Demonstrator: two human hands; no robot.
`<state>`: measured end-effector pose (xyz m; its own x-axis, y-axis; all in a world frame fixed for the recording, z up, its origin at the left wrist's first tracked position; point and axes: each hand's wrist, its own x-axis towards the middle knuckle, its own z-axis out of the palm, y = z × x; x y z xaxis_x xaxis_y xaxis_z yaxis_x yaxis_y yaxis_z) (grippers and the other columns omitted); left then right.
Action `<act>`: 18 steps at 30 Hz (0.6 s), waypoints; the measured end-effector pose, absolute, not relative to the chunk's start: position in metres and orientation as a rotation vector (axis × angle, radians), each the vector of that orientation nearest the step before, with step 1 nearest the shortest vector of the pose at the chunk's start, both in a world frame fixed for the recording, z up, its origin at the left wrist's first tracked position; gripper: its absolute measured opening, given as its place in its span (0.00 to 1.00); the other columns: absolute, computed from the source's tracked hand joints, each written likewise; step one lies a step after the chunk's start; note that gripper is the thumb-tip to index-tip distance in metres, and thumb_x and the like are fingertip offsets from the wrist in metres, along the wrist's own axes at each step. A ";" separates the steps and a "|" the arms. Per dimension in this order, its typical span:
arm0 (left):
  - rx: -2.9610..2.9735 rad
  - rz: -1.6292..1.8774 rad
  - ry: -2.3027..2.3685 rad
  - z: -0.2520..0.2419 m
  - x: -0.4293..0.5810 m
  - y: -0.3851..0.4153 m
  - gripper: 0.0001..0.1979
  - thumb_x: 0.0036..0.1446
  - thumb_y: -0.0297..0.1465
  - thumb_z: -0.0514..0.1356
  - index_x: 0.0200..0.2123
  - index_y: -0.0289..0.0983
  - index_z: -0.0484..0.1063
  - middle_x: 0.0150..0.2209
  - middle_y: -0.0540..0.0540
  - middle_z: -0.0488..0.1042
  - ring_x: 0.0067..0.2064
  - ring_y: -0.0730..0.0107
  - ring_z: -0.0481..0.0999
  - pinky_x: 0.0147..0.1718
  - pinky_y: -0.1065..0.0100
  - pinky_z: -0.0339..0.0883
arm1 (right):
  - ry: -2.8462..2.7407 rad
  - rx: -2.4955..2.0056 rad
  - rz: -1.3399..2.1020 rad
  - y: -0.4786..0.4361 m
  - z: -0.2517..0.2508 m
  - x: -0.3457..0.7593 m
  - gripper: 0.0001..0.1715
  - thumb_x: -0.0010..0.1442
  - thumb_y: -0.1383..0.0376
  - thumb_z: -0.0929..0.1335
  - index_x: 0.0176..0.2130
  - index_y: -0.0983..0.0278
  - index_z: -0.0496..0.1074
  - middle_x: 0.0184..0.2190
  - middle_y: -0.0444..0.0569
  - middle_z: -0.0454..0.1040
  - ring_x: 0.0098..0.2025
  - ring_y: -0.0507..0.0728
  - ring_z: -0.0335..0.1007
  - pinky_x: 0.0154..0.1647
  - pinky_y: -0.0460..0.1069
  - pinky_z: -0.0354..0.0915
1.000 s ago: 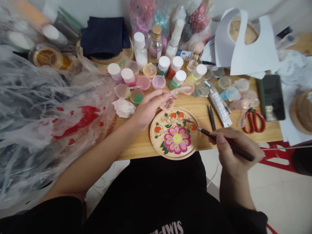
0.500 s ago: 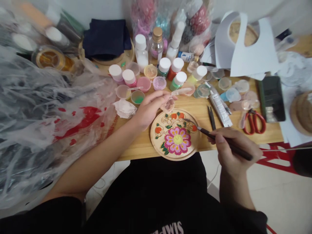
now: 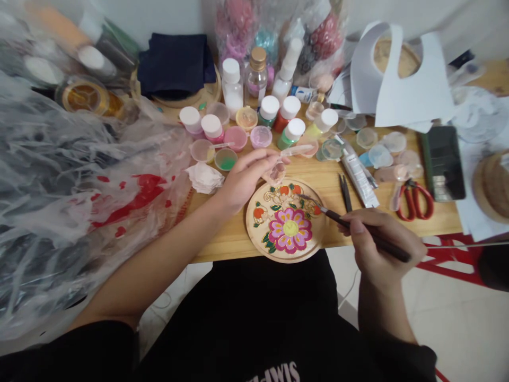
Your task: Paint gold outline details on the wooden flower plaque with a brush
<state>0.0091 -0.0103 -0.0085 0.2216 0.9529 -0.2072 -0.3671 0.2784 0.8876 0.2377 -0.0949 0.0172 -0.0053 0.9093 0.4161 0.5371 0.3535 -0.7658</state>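
A round wooden disc (image 3: 286, 220) painted with a pink flower, green leaves and orange buds lies at the table's front edge. My right hand (image 3: 382, 246) is closed on a dark thin brush (image 3: 350, 225), whose tip touches the disc's upper right part near an orange bud. My left hand (image 3: 244, 175) rests at the disc's upper left rim, fingers curled around a small clear cup (image 3: 275, 171) held just above the disc.
Small paint pots and white-capped bottles (image 3: 270, 114) crowd the table behind the disc. Tweezers (image 3: 345, 192), a white tube (image 3: 358, 172), red scissors (image 3: 413, 199) and a dark phone (image 3: 443, 162) lie to the right. Crumpled plastic bags (image 3: 79, 185) fill the left.
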 end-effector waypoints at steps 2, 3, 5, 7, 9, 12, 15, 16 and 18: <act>0.793 1.058 0.897 -0.008 0.009 -0.010 0.07 0.58 0.35 0.61 0.32 0.38 0.77 0.37 0.50 0.78 0.39 0.74 0.76 0.44 0.69 0.69 | -1.673 -1.314 0.493 -0.096 0.017 0.238 0.04 0.58 0.69 0.70 0.33 0.60 0.77 0.26 0.44 0.78 0.24 0.52 0.73 0.25 0.50 0.69; 0.785 1.058 0.895 -0.007 0.010 -0.010 0.07 0.58 0.34 0.61 0.32 0.38 0.77 0.37 0.50 0.78 0.39 0.74 0.76 0.43 0.69 0.69 | -1.673 -1.315 0.494 -0.096 0.017 0.238 0.04 0.58 0.69 0.70 0.33 0.60 0.77 0.26 0.44 0.78 0.25 0.52 0.73 0.25 0.49 0.69; 0.773 1.062 0.887 -0.007 0.010 -0.010 0.07 0.58 0.33 0.61 0.32 0.38 0.77 0.36 0.50 0.78 0.38 0.75 0.76 0.42 0.69 0.69 | -1.664 -1.309 0.498 -0.097 0.016 0.238 0.05 0.58 0.70 0.70 0.33 0.60 0.77 0.27 0.44 0.78 0.25 0.52 0.73 0.26 0.49 0.69; 0.760 1.065 0.871 -0.007 0.010 -0.010 0.07 0.58 0.32 0.61 0.32 0.38 0.77 0.36 0.50 0.78 0.38 0.76 0.76 0.42 0.70 0.69 | -1.652 -1.301 0.503 -0.097 0.015 0.238 0.06 0.58 0.71 0.70 0.33 0.61 0.77 0.27 0.44 0.78 0.26 0.52 0.73 0.26 0.49 0.69; 0.741 1.069 0.863 -0.008 0.010 -0.010 0.06 0.58 0.32 0.60 0.31 0.38 0.77 0.36 0.51 0.78 0.38 0.76 0.76 0.42 0.70 0.70 | -1.656 -1.294 0.507 -0.096 0.015 0.238 0.05 0.57 0.71 0.70 0.33 0.61 0.77 0.27 0.44 0.78 0.26 0.52 0.73 0.26 0.49 0.68; 0.746 1.072 0.875 -0.007 0.011 -0.010 0.07 0.58 0.32 0.60 0.31 0.37 0.77 0.36 0.51 0.78 0.38 0.76 0.76 0.42 0.70 0.70 | -1.665 -1.303 0.495 -0.096 0.015 0.238 0.04 0.58 0.69 0.70 0.33 0.61 0.77 0.27 0.44 0.78 0.25 0.53 0.74 0.25 0.49 0.69; 0.760 1.063 0.881 -0.007 0.010 -0.010 0.07 0.58 0.32 0.60 0.32 0.37 0.77 0.36 0.50 0.78 0.38 0.74 0.76 0.42 0.69 0.70 | -1.668 -1.315 0.477 -0.096 0.015 0.238 0.04 0.58 0.68 0.70 0.32 0.61 0.77 0.27 0.45 0.78 0.25 0.53 0.74 0.26 0.50 0.70; 0.763 1.063 0.884 -0.007 0.010 -0.010 0.07 0.58 0.32 0.60 0.32 0.37 0.76 0.36 0.50 0.78 0.38 0.74 0.76 0.43 0.68 0.70 | -1.670 -1.318 0.475 -0.096 0.016 0.238 0.04 0.58 0.68 0.70 0.32 0.61 0.77 0.27 0.45 0.79 0.25 0.53 0.74 0.26 0.50 0.70; 0.762 1.061 0.888 -0.006 0.010 -0.010 0.07 0.58 0.32 0.60 0.32 0.37 0.76 0.36 0.50 0.78 0.38 0.74 0.76 0.43 0.68 0.70 | -1.671 -1.316 0.476 -0.096 0.016 0.239 0.04 0.58 0.69 0.70 0.32 0.60 0.77 0.26 0.44 0.78 0.25 0.53 0.74 0.26 0.50 0.70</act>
<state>0.0105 -0.0102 -0.0061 0.2262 0.9453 -0.2350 -0.3983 0.3099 0.8633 0.2386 -0.0963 0.0156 0.0015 0.9068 0.4215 0.5486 0.3516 -0.7585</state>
